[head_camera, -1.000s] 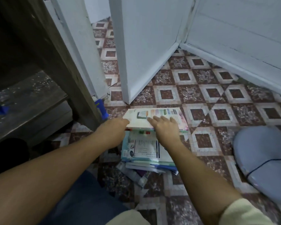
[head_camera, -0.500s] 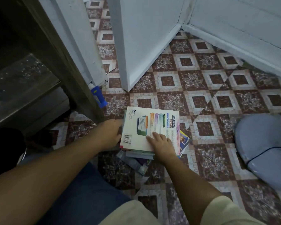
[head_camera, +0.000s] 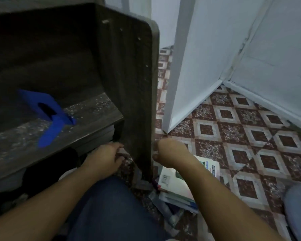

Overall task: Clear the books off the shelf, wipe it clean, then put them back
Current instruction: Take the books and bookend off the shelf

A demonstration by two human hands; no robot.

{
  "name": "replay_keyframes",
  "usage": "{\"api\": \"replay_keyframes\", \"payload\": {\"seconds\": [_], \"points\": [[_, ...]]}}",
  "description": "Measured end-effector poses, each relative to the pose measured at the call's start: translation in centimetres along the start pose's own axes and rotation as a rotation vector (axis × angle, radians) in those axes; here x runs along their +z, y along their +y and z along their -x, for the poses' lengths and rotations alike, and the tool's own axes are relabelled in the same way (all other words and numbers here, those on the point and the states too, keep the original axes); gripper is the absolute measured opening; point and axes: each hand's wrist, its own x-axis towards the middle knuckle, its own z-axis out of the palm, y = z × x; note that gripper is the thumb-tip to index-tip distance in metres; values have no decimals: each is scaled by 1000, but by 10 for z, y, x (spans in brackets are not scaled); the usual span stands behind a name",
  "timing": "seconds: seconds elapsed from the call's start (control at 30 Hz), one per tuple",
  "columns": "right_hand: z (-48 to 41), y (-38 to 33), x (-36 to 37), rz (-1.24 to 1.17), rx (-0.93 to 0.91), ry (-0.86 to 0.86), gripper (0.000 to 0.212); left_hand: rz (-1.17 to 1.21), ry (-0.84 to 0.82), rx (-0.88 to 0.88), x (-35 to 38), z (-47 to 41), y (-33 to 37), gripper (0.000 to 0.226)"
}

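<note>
At the far left a blue cloth-like thing (head_camera: 47,117) lay on the dusty, speckled board of the dark wooden shelf (head_camera: 94,115), with no book beside it on that board. Under the board's right end some pale page edges (head_camera: 108,132) showed on the level below; they were too blurred to say more.

Your left hand (head_camera: 106,159) hung low in front of the shelf, just below that board. Its fingers were loosely curled and nothing was in them. Beneath it was your knee in blue jeans (head_camera: 108,214).

The shelf's upright side panel (head_camera: 134,84) stood between your two hands. Your right hand (head_camera: 167,152) was just beside the panel's outer edge, back toward you and fingers curled in. I cannot tell whether it held anything or touched the panel.

The books (head_camera: 174,186) lay in an untidy stack on the tiled floor (head_camera: 250,145), near the foot of the panel and partly under your right forearm, a white-covered one on top. Behind them stood a white door (head_camera: 189,66), and a pale grey rounded object (head_camera: 299,206) sat at the right edge.
</note>
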Motion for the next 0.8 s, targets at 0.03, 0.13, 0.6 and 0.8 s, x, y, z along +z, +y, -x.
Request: {"api": "replay_keyframes", "payload": {"seconds": [0.03, 0.13, 0.6, 0.8], "points": [[2, -19, -15, 8, -51, 27, 27, 25, 53, -26, -12, 8, -10, 44], [11, -73, -51, 98, -203, 119, 33, 47, 182, -99, -44, 35, -40, 45], [12, -341, -91, 230, -631, 275, 37, -21, 665, -444, -151, 207, -206, 46], [12, -427, -82, 282, -794, 292, 37, -76, 836, -597, -174, 264, -248, 47]]}}
